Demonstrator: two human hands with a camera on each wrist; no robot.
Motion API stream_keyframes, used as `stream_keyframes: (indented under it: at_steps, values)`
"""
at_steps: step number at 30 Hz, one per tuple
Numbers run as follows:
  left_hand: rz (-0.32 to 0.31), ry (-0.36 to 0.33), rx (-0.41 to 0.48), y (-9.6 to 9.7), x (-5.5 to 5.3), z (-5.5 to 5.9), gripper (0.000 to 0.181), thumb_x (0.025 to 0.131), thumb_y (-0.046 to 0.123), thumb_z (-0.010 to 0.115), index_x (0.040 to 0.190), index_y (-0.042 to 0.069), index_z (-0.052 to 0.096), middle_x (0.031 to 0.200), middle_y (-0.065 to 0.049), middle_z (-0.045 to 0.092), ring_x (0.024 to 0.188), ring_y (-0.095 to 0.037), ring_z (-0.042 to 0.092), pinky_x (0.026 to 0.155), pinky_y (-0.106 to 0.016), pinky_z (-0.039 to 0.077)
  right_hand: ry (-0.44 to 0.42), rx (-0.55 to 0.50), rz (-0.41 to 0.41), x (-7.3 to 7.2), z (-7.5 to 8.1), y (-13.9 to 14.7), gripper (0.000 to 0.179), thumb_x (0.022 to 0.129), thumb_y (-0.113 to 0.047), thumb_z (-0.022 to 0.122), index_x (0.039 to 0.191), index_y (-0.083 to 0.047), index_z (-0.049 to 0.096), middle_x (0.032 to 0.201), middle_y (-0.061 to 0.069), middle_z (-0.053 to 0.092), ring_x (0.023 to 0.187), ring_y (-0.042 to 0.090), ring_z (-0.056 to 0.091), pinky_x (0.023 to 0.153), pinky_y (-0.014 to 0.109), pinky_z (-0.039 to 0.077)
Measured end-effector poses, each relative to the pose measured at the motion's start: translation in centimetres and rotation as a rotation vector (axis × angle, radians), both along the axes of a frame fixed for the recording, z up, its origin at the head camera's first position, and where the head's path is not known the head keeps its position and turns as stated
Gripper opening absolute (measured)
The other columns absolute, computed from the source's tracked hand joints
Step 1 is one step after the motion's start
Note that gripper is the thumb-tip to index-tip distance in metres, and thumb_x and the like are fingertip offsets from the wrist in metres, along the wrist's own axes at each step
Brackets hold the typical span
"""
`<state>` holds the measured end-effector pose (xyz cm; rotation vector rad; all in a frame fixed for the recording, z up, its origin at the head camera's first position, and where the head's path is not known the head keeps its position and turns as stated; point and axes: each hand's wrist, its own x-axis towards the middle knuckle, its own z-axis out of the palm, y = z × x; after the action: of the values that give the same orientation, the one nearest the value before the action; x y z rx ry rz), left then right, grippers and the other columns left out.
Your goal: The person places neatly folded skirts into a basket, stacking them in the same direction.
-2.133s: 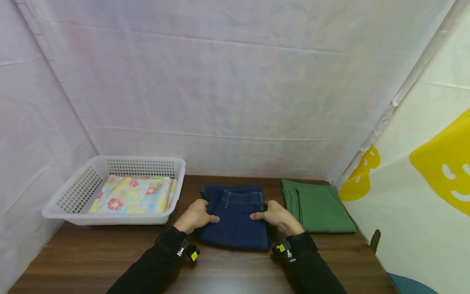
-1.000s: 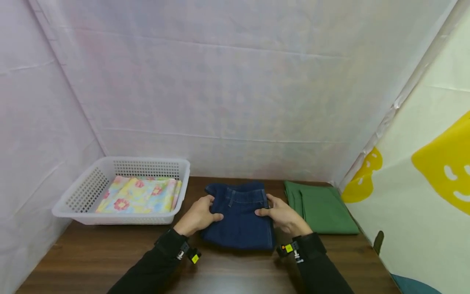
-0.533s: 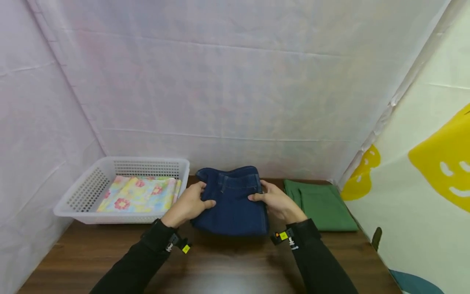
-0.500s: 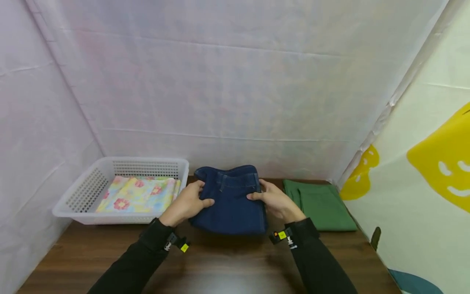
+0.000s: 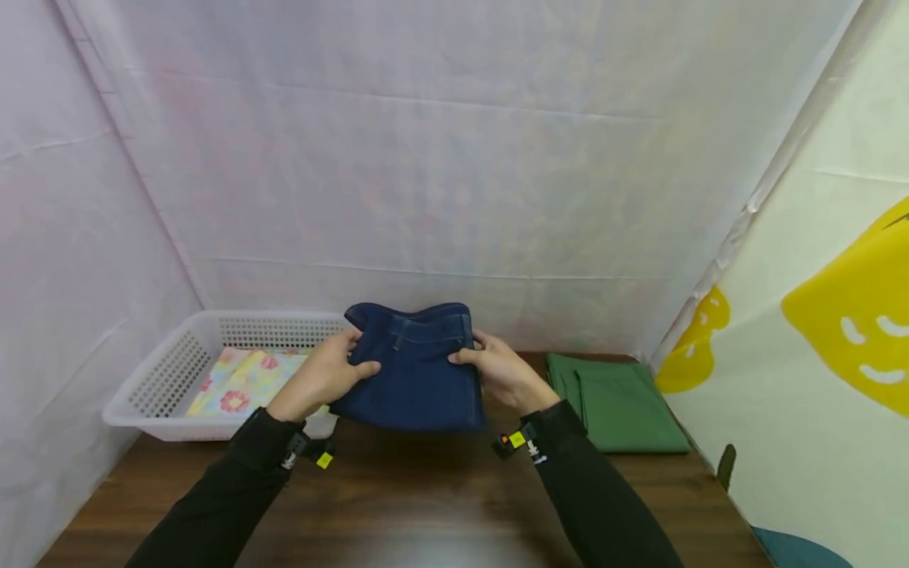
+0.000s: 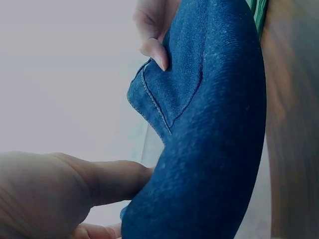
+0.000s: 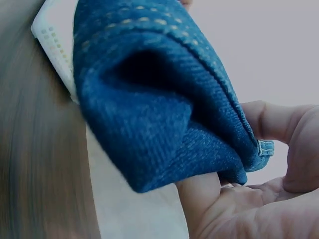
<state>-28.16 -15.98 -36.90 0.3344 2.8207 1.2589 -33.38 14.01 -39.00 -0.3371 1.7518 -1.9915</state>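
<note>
Folded dark blue jeans [image 5: 419, 375] hang in the air above the table, their waistband side away from me. My left hand [image 5: 319, 379] grips the left edge, thumb on top and fingers mostly hidden behind the denim. At the opposite edge, my right hand [image 5: 504, 371] pinches the cloth between its thumb and the fingers beneath, as the right wrist view shows. In that view the folded layers of the jeans [image 6: 214, 124] stand apart a little at the side. The jeans overlap the right side of a white plastic basket [image 5: 163, 386], which holds a folded floral cloth [image 5: 241, 383].
A folded green cloth [image 5: 618, 402] lies at the right end of the brown wooden table [image 5: 426, 505]. White fabric walls [image 5: 440, 158] enclose the back and left; the right one bears yellow printed shapes [image 5: 859, 308].
Both hands have lifted the jeans off the table and carried them left toward the basket. The green cloth, floral cloth and basket stay where they were.
</note>
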Motion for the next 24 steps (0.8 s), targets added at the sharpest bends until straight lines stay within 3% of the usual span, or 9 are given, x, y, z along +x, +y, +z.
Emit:
stream_keyframes:
  at_steps: [9,18,24]
  values:
    - [0.06,-0.005,-0.024,-3.4,0.0,1.2,0.071,0.104,0.025,0.061,0.156,-0.002,0.022,0.153,-0.03,0.031,0.137,-0.049,0.033,0.104,-0.057,0.038,-0.018,-0.022,0.049,-1.1,0.9,-4.2,0.074,0.097,-0.008,0.063,0.159,-0.018,0.024,0.139,0.013,0.054,0.115,0.035,0.062,0.086,0.053,0.054]
    - [0.119,0.01,-0.065,-6.6,-0.4,1.3,0.071,0.104,0.023,0.059,0.155,-0.007,0.02,0.152,-0.034,0.029,0.135,-0.052,0.033,0.104,-0.062,0.037,-0.063,-0.045,0.063,-2.0,1.4,-8.6,0.089,0.096,-0.004,0.062,0.163,-0.016,0.005,0.139,0.013,0.053,0.115,0.031,0.062,0.087,0.052,0.054]
    - [0.136,0.003,-0.081,-8.6,-0.3,1.4,0.073,0.104,0.023,0.058,0.155,-0.009,0.018,0.151,-0.038,0.026,0.133,-0.056,0.031,0.102,-0.063,0.037,-0.107,-0.058,0.054,-2.3,1.1,-11.1,0.096,0.092,-0.001,0.063,0.163,-0.018,0.001,0.141,0.015,0.052,0.115,0.03,0.061,0.087,0.052,0.053]
